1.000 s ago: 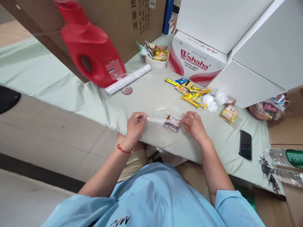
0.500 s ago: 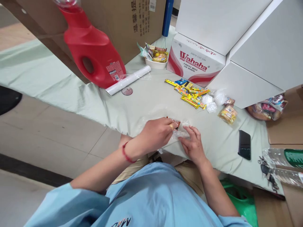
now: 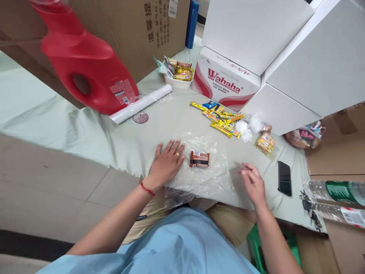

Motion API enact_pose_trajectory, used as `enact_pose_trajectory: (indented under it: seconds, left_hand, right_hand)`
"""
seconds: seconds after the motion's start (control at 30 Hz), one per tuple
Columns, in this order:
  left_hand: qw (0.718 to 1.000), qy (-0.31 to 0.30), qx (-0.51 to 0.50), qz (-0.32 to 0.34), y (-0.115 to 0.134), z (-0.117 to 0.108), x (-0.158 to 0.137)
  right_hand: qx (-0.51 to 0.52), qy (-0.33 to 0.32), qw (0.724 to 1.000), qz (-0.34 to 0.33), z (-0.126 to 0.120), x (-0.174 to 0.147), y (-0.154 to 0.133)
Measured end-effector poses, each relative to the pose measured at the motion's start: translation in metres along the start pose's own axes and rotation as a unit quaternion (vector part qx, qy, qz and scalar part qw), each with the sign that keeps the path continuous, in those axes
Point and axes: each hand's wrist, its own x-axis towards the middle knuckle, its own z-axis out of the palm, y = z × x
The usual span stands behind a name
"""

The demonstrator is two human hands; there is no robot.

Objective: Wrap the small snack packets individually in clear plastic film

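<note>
On the near side of the table, a brown packet rests on spread clear film; the left hand, empty and splayed, presumably steadies the film's left margin; the right hand, loosely bent, hangs empty beside its right edge.

Red jug, top cropped, green-labelled bottle, right end cropped, brown snack packet, print illegible, green stool, partly behind right forearm

Floor: grey tile, lower left, crossed by dark band | Table: pale green cloth cover, centre | Carton: large, brown, upper left | Panels: white, upper right | Plastic item: green, lower right | Light: even, diffuse
</note>
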Motion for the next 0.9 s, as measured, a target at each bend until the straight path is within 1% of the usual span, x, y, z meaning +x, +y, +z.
enact_pose_trajectory:
  seconds: [0.03, 0.07, 0.13, 0.2, 0.23, 0.3, 0.37, 0.43, 0.47, 0.53, 0.6, 0.67, 0.7, 0.73, 0.77, 0.8, 0.83, 0.87, 0.9]
  left_hand:
    - [1.000, 0.001, -0.003, 0.003, 0.000, 0.000, 0.000]
    - [1.000, 0.002, -0.008, 0.005, 0.001, 0.000, 0.000]
    - [1.000, 0.003, -0.019, 0.008, 0.001, -0.001, 0.001]
    - [0.999, 0.006, -0.030, 0.013, 0.000, -0.002, 0.002]
    - [0.999, 0.008, -0.036, 0.016, 0.000, -0.002, 0.001]
    - [0.999, 0.013, -0.042, 0.020, -0.001, -0.003, 0.001]
    - [0.999, 0.014, -0.043, 0.020, -0.002, -0.003, 0.000]
    - [0.999, 0.013, -0.044, 0.017, -0.003, -0.003, 0.000]
    - [0.999, 0.012, -0.045, 0.015, -0.003, -0.002, 0.000]
    - [0.999, 0.012, -0.049, 0.012, -0.003, -0.002, 0.000]
    - [0.998, 0.012, -0.052, 0.011, -0.003, -0.002, 0.000]
    - [0.998, 0.013, -0.056, 0.009, -0.003, -0.002, 0.000]
    - [0.998, 0.014, -0.058, 0.009, -0.003, -0.002, 0.000]
    - [0.998, 0.015, -0.060, 0.009, -0.003, -0.002, 0.000]
    - [0.998, 0.017, -0.062, 0.009, -0.003, -0.002, -0.001]
    - [0.998, 0.019, -0.063, 0.009, -0.004, -0.001, -0.001]
    - [0.998, 0.021, -0.065, 0.009, -0.004, -0.001, -0.001]
    - [0.998, 0.021, -0.065, 0.009, -0.004, 0.000, 0.000]
    - [0.998, 0.021, -0.064, 0.010, -0.003, 0.000, 0.000]
  right_hand:
    - [-0.012, 0.012, 1.000, 0.011, 0.000, 0.026, -0.002]
    - [-0.022, -0.006, 1.000, 0.009, 0.004, 0.055, -0.005]
    - [-0.047, -0.062, 0.997, -0.018, 0.022, 0.120, -0.014]
    - [-0.121, -0.110, 0.984, -0.072, 0.049, 0.187, -0.026]
    - [-0.170, -0.120, 0.973, -0.097, 0.065, 0.218, -0.031]
    - [-0.240, -0.106, 0.956, -0.133, 0.097, 0.272, -0.043]
    - [-0.270, -0.096, 0.946, -0.148, 0.123, 0.312, -0.053]
    - [-0.276, -0.126, 0.941, -0.151, 0.140, 0.338, -0.061]
    - [-0.274, -0.142, 0.939, -0.150, 0.144, 0.346, -0.063]
    - [-0.272, -0.150, 0.939, -0.146, 0.146, 0.354, -0.066]
    - [-0.254, -0.111, 0.952, -0.133, 0.138, 0.353, -0.066]
    - [-0.201, -0.061, 0.972, -0.102, 0.123, 0.341, -0.065]
    - [-0.156, -0.056, 0.983, -0.084, 0.113, 0.331, -0.065]
    - [-0.101, -0.070, 0.990, -0.066, 0.102, 0.317, -0.066]
    - [-0.039, -0.117, 0.991, -0.054, 0.091, 0.300, -0.068]
    - [0.031, -0.185, 0.981, -0.044, 0.080, 0.280, -0.071]
    - [0.092, -0.266, 0.959, -0.031, 0.069, 0.259, -0.076]
    - [0.129, -0.336, 0.933, -0.021, 0.059, 0.237, -0.081]
    - [0.143, -0.408, 0.901, -0.017, 0.052, 0.216, -0.086]
